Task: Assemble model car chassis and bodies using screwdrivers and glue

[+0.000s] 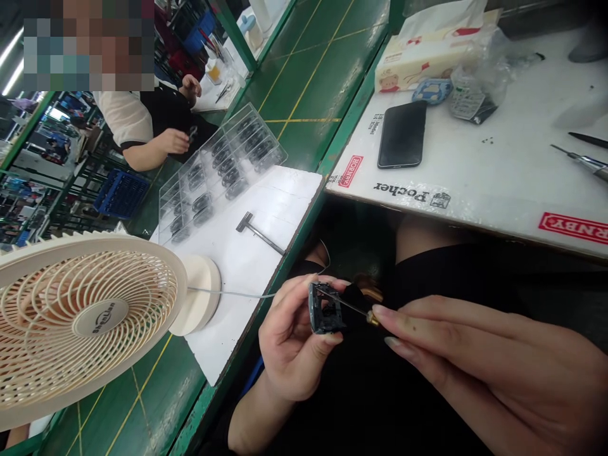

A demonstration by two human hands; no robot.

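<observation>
My left hand (295,345) grips a small dark frame-like part (325,309) with openings through its middle, thumb below and fingers above. My right hand (451,342) pinches a thin screwdriver-like tool (351,306) near its brass-coloured collar. The tool's slim shaft reaches left to the upper portion of the part; whether its tip touches is too small to tell. Both hands are over my dark-clothed lap. The right hand's fingertips hide the tool's rear end.
A cream fan (102,316) stands at left. Beyond it, a clear compartment tray (223,171) holds several dark parts. A T-shaped metal tool (259,232) lies on the white board. A phone (402,135), tissue pack (427,60) and tweezers (579,158) occupy the right table. Another person (142,123) sits opposite.
</observation>
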